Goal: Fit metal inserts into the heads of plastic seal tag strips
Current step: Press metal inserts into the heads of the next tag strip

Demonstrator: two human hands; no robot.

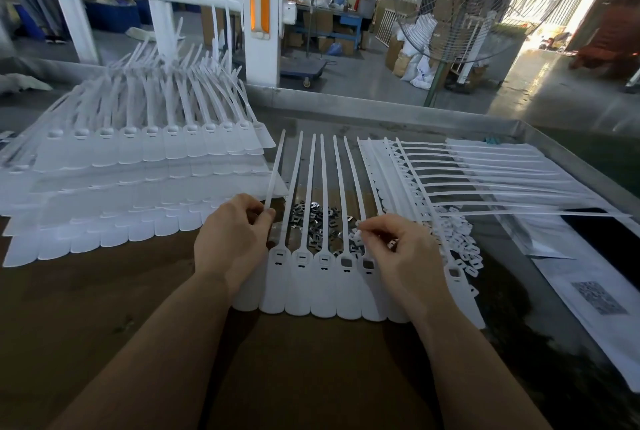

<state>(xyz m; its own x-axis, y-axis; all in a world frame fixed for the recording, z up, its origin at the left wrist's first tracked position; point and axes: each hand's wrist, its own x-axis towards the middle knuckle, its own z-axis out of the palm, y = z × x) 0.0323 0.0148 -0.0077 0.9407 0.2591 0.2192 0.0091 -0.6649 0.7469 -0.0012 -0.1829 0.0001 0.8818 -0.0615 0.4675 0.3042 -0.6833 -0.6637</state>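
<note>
Your right hand (391, 249) pinches a small white piece just above the strip heads (323, 261) – what it is, I can't tell. Your left hand (235, 239) pinches a tail. Metal inserts (313, 221) lie between both hands – a loose pinch could drop the piece among them.

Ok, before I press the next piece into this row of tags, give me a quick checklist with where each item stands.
1. Right hand pinches a small white piece: ok.
2. Left hand steadies the leftmost tail of the tag row: ok.
3. Open heads left to fill, such as the third head: ok.
4. Metal inserts piled within reach behind the row: ok.
5. Fourth head shows a grey fill; fully seated: cannot tell.
6. Piece turned the right way: cannot tell.
</note>
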